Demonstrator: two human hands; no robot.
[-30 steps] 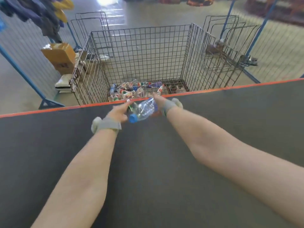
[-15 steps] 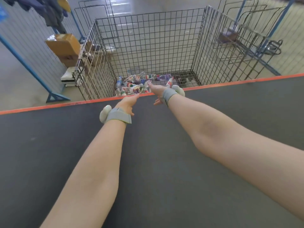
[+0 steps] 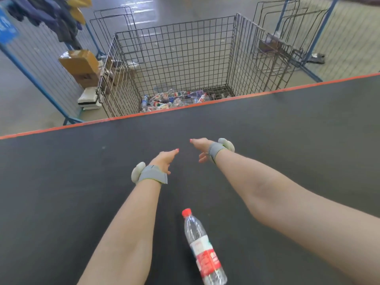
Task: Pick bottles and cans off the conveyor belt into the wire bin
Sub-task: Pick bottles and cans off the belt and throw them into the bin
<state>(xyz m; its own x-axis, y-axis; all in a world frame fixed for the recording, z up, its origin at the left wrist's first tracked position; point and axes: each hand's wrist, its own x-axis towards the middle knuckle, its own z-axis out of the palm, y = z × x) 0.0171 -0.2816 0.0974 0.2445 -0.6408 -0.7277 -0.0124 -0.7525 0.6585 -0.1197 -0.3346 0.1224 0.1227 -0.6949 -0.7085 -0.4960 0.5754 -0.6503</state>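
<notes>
Left hand and right hand hover empty, fingers relaxed; red-capped water bottle lies on conveyor belt, reachable by either.

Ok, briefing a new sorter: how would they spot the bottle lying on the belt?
Find the dark conveyor belt with the orange edge. Between the forearms lies a clear bottle. It alone is on the belt, red-capped; the other bottles sit in the wire bin.
</notes>
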